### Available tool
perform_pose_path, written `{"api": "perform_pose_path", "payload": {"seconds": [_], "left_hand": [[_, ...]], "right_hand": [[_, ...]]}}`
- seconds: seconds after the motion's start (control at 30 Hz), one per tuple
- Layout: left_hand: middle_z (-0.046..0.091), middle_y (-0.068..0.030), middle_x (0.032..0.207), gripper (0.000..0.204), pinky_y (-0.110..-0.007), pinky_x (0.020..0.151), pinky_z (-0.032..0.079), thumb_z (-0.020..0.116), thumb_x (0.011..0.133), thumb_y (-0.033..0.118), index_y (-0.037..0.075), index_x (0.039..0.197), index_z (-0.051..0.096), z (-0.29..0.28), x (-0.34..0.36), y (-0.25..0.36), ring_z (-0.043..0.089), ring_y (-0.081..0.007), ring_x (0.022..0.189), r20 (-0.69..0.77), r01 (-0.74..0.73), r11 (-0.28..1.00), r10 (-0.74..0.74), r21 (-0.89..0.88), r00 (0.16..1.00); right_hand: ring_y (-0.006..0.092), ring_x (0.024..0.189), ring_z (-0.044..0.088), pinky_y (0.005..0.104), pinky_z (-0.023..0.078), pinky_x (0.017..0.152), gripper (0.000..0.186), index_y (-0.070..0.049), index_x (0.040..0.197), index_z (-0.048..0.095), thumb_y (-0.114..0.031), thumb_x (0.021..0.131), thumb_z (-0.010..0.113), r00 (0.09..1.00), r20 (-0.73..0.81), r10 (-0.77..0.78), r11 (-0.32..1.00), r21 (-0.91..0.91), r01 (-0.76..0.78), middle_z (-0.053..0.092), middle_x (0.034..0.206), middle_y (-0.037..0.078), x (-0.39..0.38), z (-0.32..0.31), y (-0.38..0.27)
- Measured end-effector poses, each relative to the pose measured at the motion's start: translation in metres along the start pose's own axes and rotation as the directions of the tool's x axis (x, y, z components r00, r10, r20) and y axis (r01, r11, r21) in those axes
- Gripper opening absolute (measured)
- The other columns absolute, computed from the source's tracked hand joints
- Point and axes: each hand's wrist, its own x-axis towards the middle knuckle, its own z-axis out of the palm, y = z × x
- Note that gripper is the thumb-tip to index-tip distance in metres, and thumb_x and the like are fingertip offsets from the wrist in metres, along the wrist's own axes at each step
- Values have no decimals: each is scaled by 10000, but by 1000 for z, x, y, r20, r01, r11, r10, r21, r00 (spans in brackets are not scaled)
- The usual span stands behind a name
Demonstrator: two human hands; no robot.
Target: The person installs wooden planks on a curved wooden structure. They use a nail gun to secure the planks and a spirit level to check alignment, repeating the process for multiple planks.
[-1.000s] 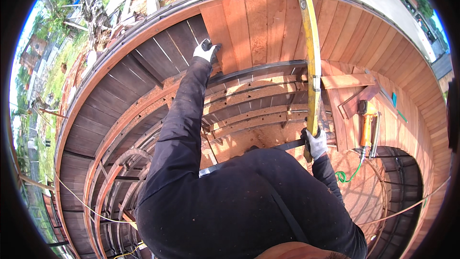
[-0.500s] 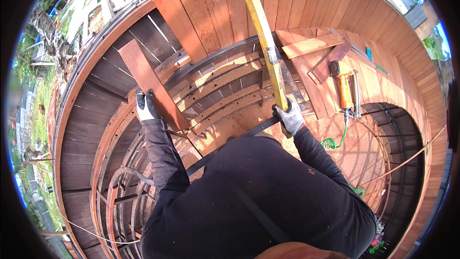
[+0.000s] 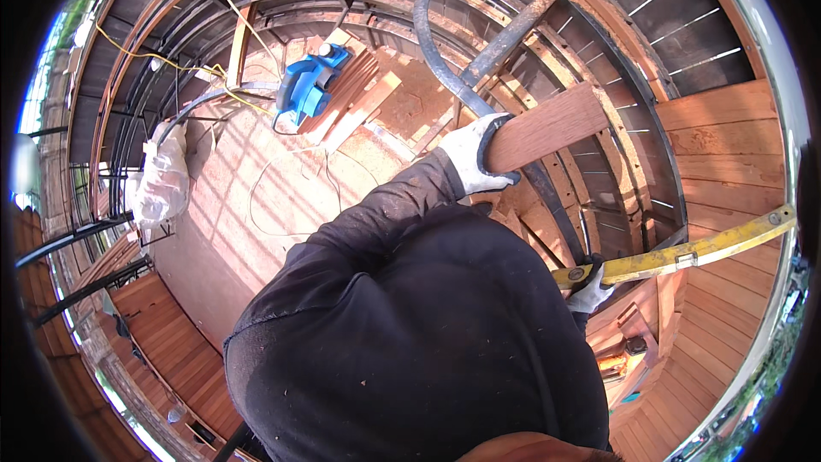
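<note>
Plank: reddish-brown plank [image 3: 552, 127] hung over the curved ribs [image 3: 631, 175], right of the curved grey pipe [image 3: 423, 21] in view; couldn't tell if it touched the ribs.
Plank axis: long axis ran from the left hand up and rightward, free end toward the dark wall [image 3: 676, 8] above the board cladding [image 3: 727, 137]; broad face roughly to camera.
Left hand: left hand [image 3: 469, 158] had the near end, thumb on the lower edge, fingers on the upper, spread about a plank's width.
Right hand: right hand [image 3: 590, 295] had fingers curled round the yellow spirit level [image 3: 676, 261] near its near end; squeeze couldn't be told.
Level axis: ran rightward and slightly up, far end over the cladding.
Plank handling: my read, end grip made it nose-heavy; firm pinch and locked wrist were called for, free end clear of ribs and pipe.
Level handling: best held out of the plank's swing, no knocks.
</note>
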Motion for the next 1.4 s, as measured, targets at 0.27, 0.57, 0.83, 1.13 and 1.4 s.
{"api": "perform_pose_path", "payload": {"seconds": [0.27,0.57,0.83,1.13,1.4], "left_hand": [[528,-211,1182,855,-434,982,453,795,606,388,52,1322,470,20,-146,-165,530,-382,1115,-292,513,795,-433,322,853],[471,-162,1329,881,-459,1026,425,760,693,369,154,1453,369,39,-132,-275,492,-345,1230,-81,716,437,-822,544,564],[505,-156,1333,570,-446,1013,420,635,816,225,125,1350,462,59,-75,-315,508,-313,1233,-159,711,430,-784,557,599],[450,-160,1377,861,-451,1042,408,772,705,414,127,1425,397,59,-45,-367,448,-336,1274,-189,711,438,-764,550,617],[459,-138,1373,786,-484,1030,398,700,774,469,144,1425,403,49,-22,-356,451,-315,1274,-172,723,446,-778,527,605]], "right_hand": [[202,937,593,342,496,848,270,8,1091,595,-221,998,488,992,126,24,990,-142,-6,587,1053,103,-6,11,-31],[209,881,630,329,528,773,303,-12,1073,546,-263,924,629,995,-26,91,989,-111,-94,619,1011,125,-1,7,-19],[220,915,637,342,558,830,280,-90,1138,498,-280,954,588,975,25,222,971,-97,-218,605,1012,94,-5,6,-24],[169,937,576,318,493,857,230,-92,1081,555,-293,969,556,979,-39,202,979,2,-202,572,1010,51,-13,15,-16],[155,854,563,311,494,784,203,-101,1028,558,-285,948,584,973,-91,210,977,-15,-212,554,929,26,-16,29,-27]]}}
